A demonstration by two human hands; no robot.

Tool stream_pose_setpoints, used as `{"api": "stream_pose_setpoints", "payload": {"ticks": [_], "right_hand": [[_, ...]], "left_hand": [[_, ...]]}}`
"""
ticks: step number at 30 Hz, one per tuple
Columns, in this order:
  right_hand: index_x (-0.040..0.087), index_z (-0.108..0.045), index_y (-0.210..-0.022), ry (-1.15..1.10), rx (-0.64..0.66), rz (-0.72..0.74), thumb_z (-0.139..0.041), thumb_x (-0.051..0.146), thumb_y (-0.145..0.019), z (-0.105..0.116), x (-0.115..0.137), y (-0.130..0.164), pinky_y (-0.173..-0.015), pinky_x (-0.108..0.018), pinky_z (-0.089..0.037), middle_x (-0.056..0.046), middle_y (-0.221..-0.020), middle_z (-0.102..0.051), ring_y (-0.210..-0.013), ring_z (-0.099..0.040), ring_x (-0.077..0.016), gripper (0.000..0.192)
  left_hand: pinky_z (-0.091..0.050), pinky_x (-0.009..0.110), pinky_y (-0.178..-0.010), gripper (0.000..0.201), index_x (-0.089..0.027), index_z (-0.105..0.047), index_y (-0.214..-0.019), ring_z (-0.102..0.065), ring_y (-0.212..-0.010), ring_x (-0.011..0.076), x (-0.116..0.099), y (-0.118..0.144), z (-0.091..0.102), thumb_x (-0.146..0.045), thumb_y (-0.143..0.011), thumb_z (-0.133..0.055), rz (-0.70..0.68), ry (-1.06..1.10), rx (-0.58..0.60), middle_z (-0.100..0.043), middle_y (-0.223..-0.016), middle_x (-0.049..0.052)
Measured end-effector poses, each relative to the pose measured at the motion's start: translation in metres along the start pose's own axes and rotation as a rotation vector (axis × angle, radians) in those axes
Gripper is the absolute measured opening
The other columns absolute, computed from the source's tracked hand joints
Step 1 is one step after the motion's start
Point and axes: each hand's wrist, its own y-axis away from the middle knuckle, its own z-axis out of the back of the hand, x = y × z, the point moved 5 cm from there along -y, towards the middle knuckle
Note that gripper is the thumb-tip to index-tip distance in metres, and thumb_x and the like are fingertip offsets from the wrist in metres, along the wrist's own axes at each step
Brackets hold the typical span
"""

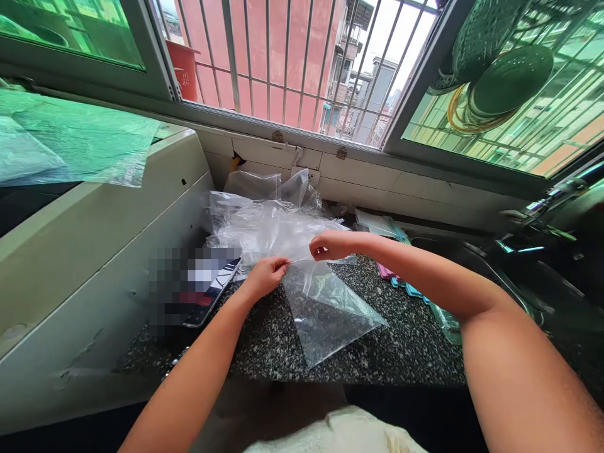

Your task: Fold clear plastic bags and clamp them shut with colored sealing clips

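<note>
A clear plastic bag (325, 311) hangs over the speckled granite counter (406, 349), its lower corner resting on the stone. My left hand (265, 275) pinches the bag's top edge at its left end. My right hand (330, 245) pinches the same edge a little farther right and higher. Behind both hands lies a heap of more clear plastic bags (268, 223) against the tiled wall.
A large white appliance (94, 251) borders the counter on the left, with a flat dark packet (214, 292) beside it. Pink and teal items (401, 283) lie at the right, near a sink (476, 258) and tap (547, 201). A barred window (292, 63) stands behind.
</note>
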Motion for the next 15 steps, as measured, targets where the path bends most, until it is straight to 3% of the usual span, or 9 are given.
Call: {"api": "stream_pose_setpoints", "payload": {"ticks": [5, 12, 15], "right_hand": [[0.013, -0.064, -0.076, -0.053, -0.131, -0.071, -0.056, 0.015, -0.077, 0.002, -0.008, 0.001, -0.056, -0.02, -0.033, 0.0, -0.067, -0.062, -0.057, -0.047, -0.0075, 0.008], [0.013, -0.059, -0.07, -0.292, -0.293, 0.115, -0.056, 0.015, -0.077, 0.01, 0.006, 0.008, -0.059, -0.02, -0.04, -0.007, -0.101, -0.062, -0.065, -0.05, -0.006, 0.008], [0.013, -0.056, -0.064, -0.309, -0.311, 0.086, -0.056, 0.013, -0.074, 0.009, 0.007, 0.008, -0.057, -0.02, -0.039, -0.006, -0.098, -0.063, -0.063, -0.048, -0.0054, 0.01]], "left_hand": [[-0.044, 0.024, -0.059, 0.032, -0.013, -0.069, -0.082, -0.055, -0.06, 0.0154, -0.002, 0.001, -0.001, -0.028, -0.074, -0.042, -0.028, 0.001, -0.012, -0.065, -0.064, 0.003], [-0.044, 0.024, -0.058, 0.031, -0.014, -0.069, -0.084, -0.056, -0.061, 0.015, 0.001, -0.001, -0.002, -0.03, -0.074, -0.044, -0.037, 0.102, -0.046, -0.067, -0.067, 0.003], [-0.045, 0.025, -0.063, 0.026, -0.014, -0.068, -0.083, -0.058, -0.068, 0.0157, 0.0, 0.0, -0.004, -0.028, -0.073, -0.048, -0.037, 0.182, -0.033, -0.068, -0.073, 0.003]]}}
